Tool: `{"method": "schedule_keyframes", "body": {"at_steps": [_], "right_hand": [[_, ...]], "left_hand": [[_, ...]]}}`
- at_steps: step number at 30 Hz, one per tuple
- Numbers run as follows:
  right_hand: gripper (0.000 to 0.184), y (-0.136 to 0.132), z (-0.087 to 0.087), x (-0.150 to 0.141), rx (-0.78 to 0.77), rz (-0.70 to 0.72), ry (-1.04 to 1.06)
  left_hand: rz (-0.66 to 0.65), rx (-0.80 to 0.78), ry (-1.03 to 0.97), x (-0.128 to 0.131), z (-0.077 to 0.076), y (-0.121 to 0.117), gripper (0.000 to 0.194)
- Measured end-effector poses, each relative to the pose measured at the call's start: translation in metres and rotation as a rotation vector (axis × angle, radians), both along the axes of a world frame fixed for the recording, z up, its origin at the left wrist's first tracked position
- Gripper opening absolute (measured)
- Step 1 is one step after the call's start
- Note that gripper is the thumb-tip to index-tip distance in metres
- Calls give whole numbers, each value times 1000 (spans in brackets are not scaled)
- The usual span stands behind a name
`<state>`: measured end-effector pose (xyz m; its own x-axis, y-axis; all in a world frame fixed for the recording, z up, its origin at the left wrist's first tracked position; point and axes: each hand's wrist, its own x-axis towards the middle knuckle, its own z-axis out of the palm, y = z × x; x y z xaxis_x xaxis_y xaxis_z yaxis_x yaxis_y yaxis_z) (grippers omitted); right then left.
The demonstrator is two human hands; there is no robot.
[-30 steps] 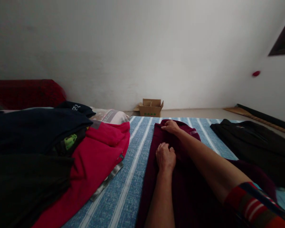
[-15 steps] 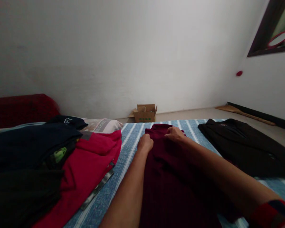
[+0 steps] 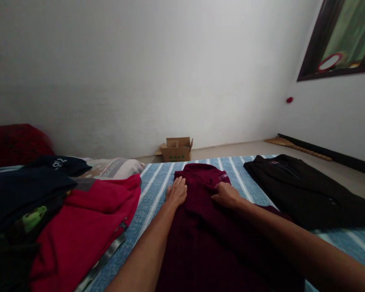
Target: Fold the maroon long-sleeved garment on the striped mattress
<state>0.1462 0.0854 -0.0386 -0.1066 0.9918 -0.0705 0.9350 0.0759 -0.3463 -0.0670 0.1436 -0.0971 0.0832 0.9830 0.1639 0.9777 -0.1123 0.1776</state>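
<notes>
A maroon top (image 3: 197,231) lies lengthwise on the blue striped bed cover, its collar end (image 3: 200,167) away from me. My left hand (image 3: 177,192) rests on the top's left edge near the collar, fingers stretched out and lying flat. On the opposite side, my right hand (image 3: 226,194) has its fingers bent in a pinch on the maroon cloth, just below a small pale label or mark. The fabric between my hands shows soft creases, and part of the right side is hidden under my right forearm.
A folded black garment (image 3: 304,190) lies to the right. Piled at left are a red garment (image 3: 88,219), dark clothes (image 3: 24,198) and a pale printed cloth (image 3: 115,168). Beyond the striped cover (image 3: 152,182), an open cardboard box (image 3: 175,151) stands by the wall.
My left hand has gone from a closed grip to lying flat on the cloth. My right hand has shifted slightly down the top, which now lies flatter. The view has turned a little right.
</notes>
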Motion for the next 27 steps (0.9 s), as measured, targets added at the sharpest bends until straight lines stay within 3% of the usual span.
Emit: {"method": "schedule_keyframes", "body": {"at_steps": [5, 11, 16, 19, 27], "right_hand": [[16, -1, -3, 7, 52, -22, 106], [13, -3, -16, 17, 18, -5, 190], [18, -13, -3, 14, 67, 31, 322], [16, -21, 1, 9, 82, 81, 369], [16, -27, -29, 5, 70, 92, 264]], "left_hand": [[26, -88, -6, 4, 9, -8, 47], [-25, 32, 27, 6, 12, -13, 44], [-78, 110, 40, 8, 14, -12, 40], [-70, 58, 39, 9, 14, -10, 40], [-5, -22, 18, 8, 7, -11, 39]]}}
